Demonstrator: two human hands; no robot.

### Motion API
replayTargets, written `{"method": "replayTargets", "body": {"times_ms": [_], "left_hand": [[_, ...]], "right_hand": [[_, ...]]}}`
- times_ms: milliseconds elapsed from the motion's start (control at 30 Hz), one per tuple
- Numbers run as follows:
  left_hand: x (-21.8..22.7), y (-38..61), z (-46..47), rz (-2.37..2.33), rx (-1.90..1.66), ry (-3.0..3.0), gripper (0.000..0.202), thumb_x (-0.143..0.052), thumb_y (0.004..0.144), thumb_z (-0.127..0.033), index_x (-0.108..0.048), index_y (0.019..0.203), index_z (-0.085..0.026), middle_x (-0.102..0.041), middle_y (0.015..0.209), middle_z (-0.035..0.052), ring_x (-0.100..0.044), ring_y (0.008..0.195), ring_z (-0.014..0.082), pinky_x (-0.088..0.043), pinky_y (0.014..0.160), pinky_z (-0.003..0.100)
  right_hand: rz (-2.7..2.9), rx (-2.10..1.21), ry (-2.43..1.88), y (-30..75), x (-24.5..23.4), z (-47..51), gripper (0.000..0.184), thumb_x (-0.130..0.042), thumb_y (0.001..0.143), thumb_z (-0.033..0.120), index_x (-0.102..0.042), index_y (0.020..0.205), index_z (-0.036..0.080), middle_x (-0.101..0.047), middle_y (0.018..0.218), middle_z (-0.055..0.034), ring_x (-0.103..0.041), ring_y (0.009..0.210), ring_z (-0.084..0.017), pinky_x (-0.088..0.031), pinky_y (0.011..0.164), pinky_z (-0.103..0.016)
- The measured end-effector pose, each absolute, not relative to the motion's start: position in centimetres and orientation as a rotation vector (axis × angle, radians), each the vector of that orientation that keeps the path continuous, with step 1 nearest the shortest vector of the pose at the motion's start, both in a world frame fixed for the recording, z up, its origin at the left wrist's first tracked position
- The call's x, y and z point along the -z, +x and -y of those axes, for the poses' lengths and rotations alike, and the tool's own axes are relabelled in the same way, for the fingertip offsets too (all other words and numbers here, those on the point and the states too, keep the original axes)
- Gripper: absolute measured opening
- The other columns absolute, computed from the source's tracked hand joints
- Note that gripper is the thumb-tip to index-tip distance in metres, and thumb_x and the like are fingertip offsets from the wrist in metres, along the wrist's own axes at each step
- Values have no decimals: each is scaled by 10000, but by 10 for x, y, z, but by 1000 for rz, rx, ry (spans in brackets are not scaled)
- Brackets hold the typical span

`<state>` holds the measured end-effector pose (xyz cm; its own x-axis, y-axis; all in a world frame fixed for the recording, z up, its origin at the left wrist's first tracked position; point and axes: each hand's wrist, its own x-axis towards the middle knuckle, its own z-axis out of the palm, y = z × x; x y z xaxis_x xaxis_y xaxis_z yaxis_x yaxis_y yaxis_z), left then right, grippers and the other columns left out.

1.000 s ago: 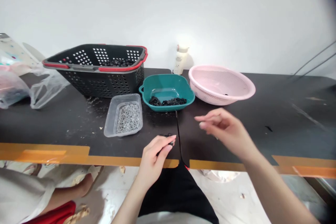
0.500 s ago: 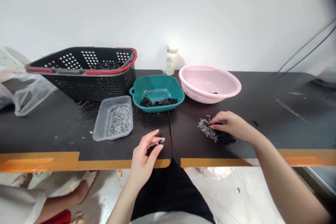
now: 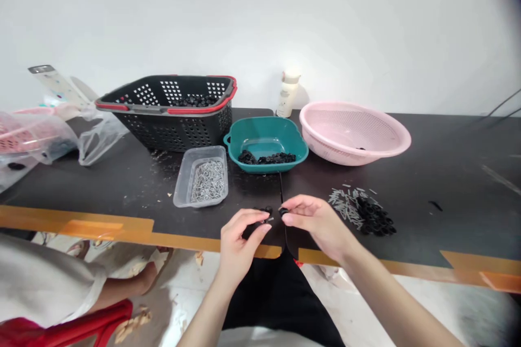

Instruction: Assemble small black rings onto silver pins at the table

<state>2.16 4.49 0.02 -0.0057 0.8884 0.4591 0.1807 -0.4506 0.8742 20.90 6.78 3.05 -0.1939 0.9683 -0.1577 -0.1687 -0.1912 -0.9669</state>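
Observation:
My left hand [image 3: 242, 238] is pinched shut on a small black rubber ring [image 3: 266, 211], with a short metal pin [image 3: 269, 219] showing at the fingertips. My right hand [image 3: 315, 225] comes in from the other side and pinches a second black ring [image 3: 283, 211]. The two hands nearly meet at the table's front edge. To the right of my right hand lie loose metal pins [image 3: 345, 207] beside a heap of black rings [image 3: 374, 217]. Whether the pin sits inside the ring is too small to tell.
A teal bowl [image 3: 266, 143] holds black rings, a clear tray [image 3: 199, 179] holds metal pins, and a black basket [image 3: 163, 114] has red handles. Behind stand a pink colander [image 3: 354, 133] and a white bottle [image 3: 288, 95]. A seated person [image 3: 40, 282] is at lower left.
My right hand has left the heap and moved left to the middle, now pinching a ring close to my left hand. The camera view has shifted slightly.

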Motion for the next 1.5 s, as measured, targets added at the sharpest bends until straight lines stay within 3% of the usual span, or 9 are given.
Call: {"method": "replayTargets", "body": {"times_ms": [133, 367, 467, 700, 933, 1100, 1233, 1500], "left_hand": [[1, 24, -42, -1114, -1551, 1504, 195, -706, 817, -200, -718, 1011, -206, -727, 919, 50, -708, 842, 164, -597, 797, 278], [0, 27, -40, -1064, -1673, 1291, 97, -725, 801, -183, -715, 897, -197, -730, 898, 28, -715, 863, 150, -603, 810, 255], [1, 26, -41, -1046, -1681, 1307, 77, -732, 796, -191, -727, 873, -187, -736, 881, 39, -721, 848, 162, -616, 782, 267], [-4, 25, -41, -1038, -1686, 1353, 54, -750, 770, -186, -762, 823, -187, -744, 822, 52, -724, 747, 164, -625, 650, 240], [-13, 29, -37, -1036, -1598, 1180, 60, -779, 729, -164, -777, 777, -201, -741, 788, 40, -713, 710, 157, -598, 597, 207], [-26, 28, -33, -1022, -1571, 1125, 90, -788, 704, -134, -780, 754, -208, -745, 754, 23, -707, 676, 140, -584, 576, 177], [-35, 28, -29, -993, -1589, 1120, 139, -791, 689, -98, -782, 742, -226, -754, 735, 4, -711, 657, 125, -589, 592, 157], [-52, 26, -19, -1028, -1648, 1257, 139, -817, 678, -113, -785, 750, -227, -751, 723, 12, -718, 637, 137, -596, 569, 170]], "right_hand": [[927, -1581, -1012, 180, -16, -64, 269, -896, 576, 228, -760, 808, 221, -757, 765, -1, -694, 715, -135, -573, 746, -268], [901, -1629, -994, 172, -19, -56, 343, -883, 595, 240, -791, 925, 262, -789, 858, -26, -723, 763, -179, -584, 815, -342], [1021, -1531, -1020, 172, -22, -53, 308, -860, 643, 250, -793, 942, 279, -776, 803, -12, -705, 707, -156, -588, 766, -316], [1379, -1244, -1005, 181, -28, -57, 203, -789, 738, 248, -793, 940, 270, -739, 960, -48, -677, 748, -150, -597, 704, -278], [1355, -1301, -1021, 188, -33, -58, 315, -845, 671, 246, -760, 973, 251, -784, 903, -47, -741, 823, -213, -624, 814, -363], [1536, -1125, -969, 191, -45, -55, 174, -815, 715, 194, -778, 875, 253, -772, 903, -50, -733, 831, -203, -623, 723, -293], [1644, -967, -866, 192, -51, -52, 216, -786, 741, 128, -784, 885, 288, -751, 913, -43, -709, 852, -195, -607, 719, -293], [1441, -1219, -799, 189, -61, -36, 238, -775, 756, 120, -772, 925, 287, -760, 946, -39, -725, 892, -188, -621, 777, -276]]}}
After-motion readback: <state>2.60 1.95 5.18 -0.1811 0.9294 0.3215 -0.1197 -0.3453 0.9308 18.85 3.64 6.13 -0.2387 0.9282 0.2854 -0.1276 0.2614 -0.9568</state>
